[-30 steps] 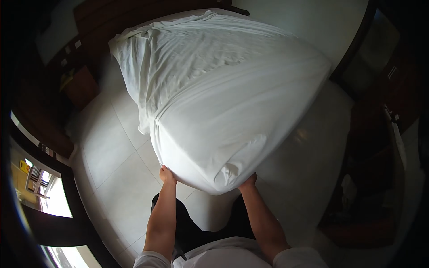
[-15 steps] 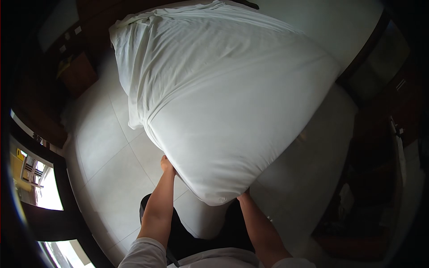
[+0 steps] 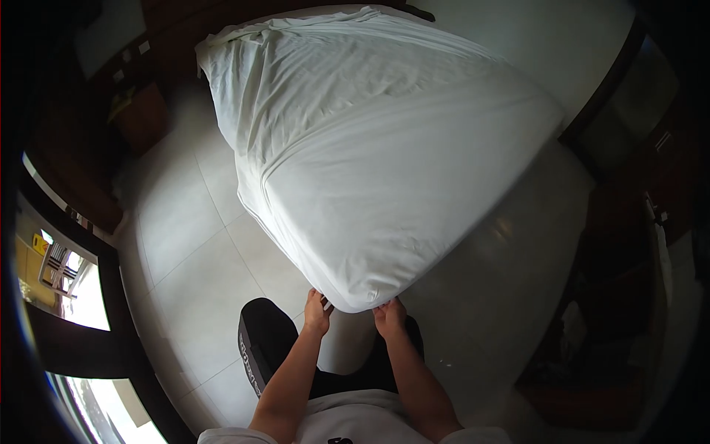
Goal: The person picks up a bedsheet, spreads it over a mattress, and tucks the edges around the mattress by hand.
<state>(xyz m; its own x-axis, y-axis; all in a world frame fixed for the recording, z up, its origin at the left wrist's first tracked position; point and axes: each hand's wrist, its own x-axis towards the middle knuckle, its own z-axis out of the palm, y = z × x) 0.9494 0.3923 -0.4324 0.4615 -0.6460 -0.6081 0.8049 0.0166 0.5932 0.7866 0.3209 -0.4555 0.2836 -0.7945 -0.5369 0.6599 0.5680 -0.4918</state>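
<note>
A white sheet [image 3: 384,177] covers the bed, smooth over the near corner and bunched in folds toward the far left. My left hand [image 3: 317,311] grips the sheet's lower edge just left of the near corner, fingers curled at the hem. On the other side of that corner, my right hand [image 3: 389,314] holds the edge too, its fingertips partly hidden under the sheet. Small wrinkles show on top of the corner between the hands.
Grey floor tiles [image 3: 200,259] lie left of the bed. A wooden bedside cabinet [image 3: 140,118] stands at the far left. Glass doors with dark frames [image 3: 122,325] are at the left edge. Dark wooden furniture [image 3: 592,392] stands at the right.
Both hands have come closer together at the near corner, the left moving right and down. The sheet's corner now looks smoother than a second ago, and its left side hangs lower along the bed.
</note>
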